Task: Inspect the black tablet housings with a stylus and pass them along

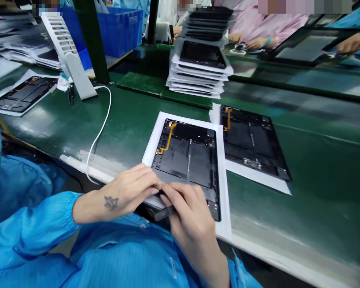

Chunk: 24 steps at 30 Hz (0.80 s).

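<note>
An opened black tablet point(184, 158) with an orange flex cable lies on a white sheet point(225, 208) at the table's front edge. Over its near left corner, my left hand point(129, 190) has its fingers pressed together, and what they pinch is hidden. Touching those fingertips, my right hand point(190, 212) is closed around a dark tool point(164, 213), whose blunt end points towards my body. The tool's other end cannot be seen.
A second opened tablet point(252, 140) lies to the right on white paper. Behind stands a stack of tablets and sheets point(198, 76). A white fan-like device point(78, 76) with a cable point(103, 128) is at left. Blue bins point(120, 32) and other people are beyond.
</note>
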Motion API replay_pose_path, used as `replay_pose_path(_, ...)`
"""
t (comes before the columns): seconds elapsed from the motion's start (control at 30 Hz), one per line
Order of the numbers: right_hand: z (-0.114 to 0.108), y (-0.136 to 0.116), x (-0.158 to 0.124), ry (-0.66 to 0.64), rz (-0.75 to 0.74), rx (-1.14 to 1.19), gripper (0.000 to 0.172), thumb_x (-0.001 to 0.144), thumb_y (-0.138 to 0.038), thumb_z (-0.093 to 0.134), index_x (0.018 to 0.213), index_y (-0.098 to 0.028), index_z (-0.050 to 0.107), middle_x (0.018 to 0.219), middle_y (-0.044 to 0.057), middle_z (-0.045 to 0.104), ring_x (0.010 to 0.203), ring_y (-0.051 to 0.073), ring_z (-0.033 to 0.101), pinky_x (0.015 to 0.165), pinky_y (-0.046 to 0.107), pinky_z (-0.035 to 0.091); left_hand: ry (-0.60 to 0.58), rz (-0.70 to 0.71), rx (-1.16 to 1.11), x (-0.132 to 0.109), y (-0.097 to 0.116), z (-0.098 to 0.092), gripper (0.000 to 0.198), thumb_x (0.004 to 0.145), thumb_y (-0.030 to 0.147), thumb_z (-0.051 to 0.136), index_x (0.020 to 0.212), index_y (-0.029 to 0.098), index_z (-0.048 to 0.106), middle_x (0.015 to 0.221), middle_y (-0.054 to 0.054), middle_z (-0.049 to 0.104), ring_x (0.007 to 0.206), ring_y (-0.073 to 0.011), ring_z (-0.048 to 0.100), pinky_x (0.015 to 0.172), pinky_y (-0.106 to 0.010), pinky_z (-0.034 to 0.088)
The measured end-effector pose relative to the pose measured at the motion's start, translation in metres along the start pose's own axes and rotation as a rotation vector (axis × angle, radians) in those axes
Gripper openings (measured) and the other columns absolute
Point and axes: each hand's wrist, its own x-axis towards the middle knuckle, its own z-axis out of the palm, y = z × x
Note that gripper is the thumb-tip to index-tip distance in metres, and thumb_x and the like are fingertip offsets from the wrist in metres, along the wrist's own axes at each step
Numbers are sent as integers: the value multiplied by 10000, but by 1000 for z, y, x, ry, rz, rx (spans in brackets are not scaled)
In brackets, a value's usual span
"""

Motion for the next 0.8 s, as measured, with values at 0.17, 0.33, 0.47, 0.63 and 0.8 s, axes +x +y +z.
replay_pose_path(0.17, 11, -2, 11, -53, -9, -15, 258, 937, -13, 448, 877, -167, 647, 845, 62, 649, 787, 207, 506, 687, 359, 404, 134, -244, -101, -11, 6, 2, 62, 1014, 157, 550, 1059, 186, 581, 916, -10, 635, 813, -116, 613, 737, -217, 501)
replay_pose_path(0.33, 15, 1, 10, -37, 29, 51, 243, 897, 21, 466, 855, -174, 604, 804, 49, 601, 778, 201, 462, 689, 348, 371, 245, -290, -86, -17, 3, 2, 86, 985, 146, 616, 1034, 202, 659, 923, -3, 653, 832, -101, 626, 741, -198, 505)
replay_pose_path(0.47, 15, 1, 11, -37, 27, 63, 273, 885, 48, 430, 818, -175, 571, 801, 51, 590, 770, 196, 446, 682, 343, 354, 275, -210, -54, -14, 4, 5, 96, 978, 121, 621, 1015, 191, 674, 906, -12, 678, 850, -113, 637, 748, -214, 516)
replay_pose_path(0.63, 13, 1, 13, -48, 10, 43, 305, 851, 69, 403, 819, -182, 573, 795, 46, 595, 767, 196, 451, 673, 338, 358, 270, -181, -51, -11, 6, 7, 86, 985, 131, 612, 1005, 188, 674, 902, -19, 674, 834, -118, 641, 734, -228, 524)
replay_pose_path(0.8, 14, 0, 12, -38, 12, 44, 302, 923, 18, 400, 806, -182, 593, 780, 48, 603, 741, 193, 455, 661, 340, 367, 234, -189, -16, -9, 6, 6, 79, 1004, 153, 588, 952, 181, 641, 873, -18, 653, 814, -124, 618, 731, -239, 515)
